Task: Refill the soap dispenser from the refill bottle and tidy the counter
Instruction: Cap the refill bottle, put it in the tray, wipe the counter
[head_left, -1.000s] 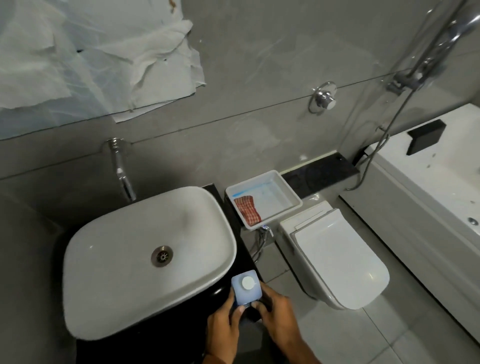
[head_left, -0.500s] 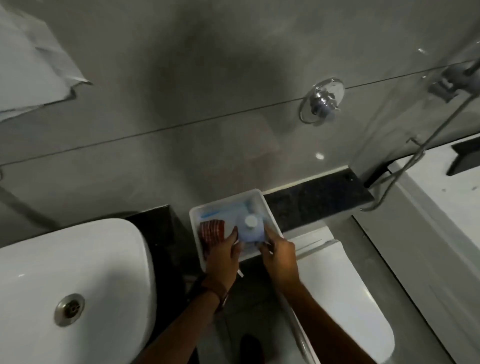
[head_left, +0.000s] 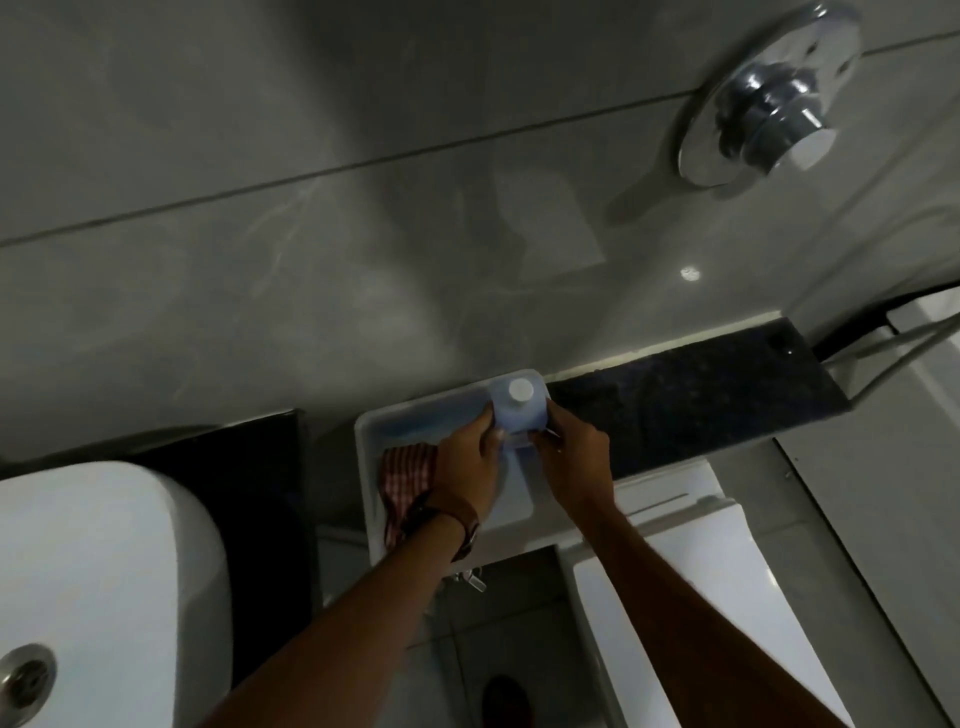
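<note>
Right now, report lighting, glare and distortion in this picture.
Head view: dim overall, bright glare on the chrome wall knob, wide-angle bending at the sink; both hands, left and right, grip the slightly soft blue bottle over the tray.

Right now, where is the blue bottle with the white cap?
The blue bottle with the white cap is in the far right corner of the white plastic tray, held between both hands, right of the red checked cloth.

Your bottle (head_left: 519, 410) fills the tray's (head_left: 366, 441) far right corner; checked cloth (head_left: 402, 478) blocks its left side. Dark ledge (head_left: 691, 405) right of it lies open.
</note>
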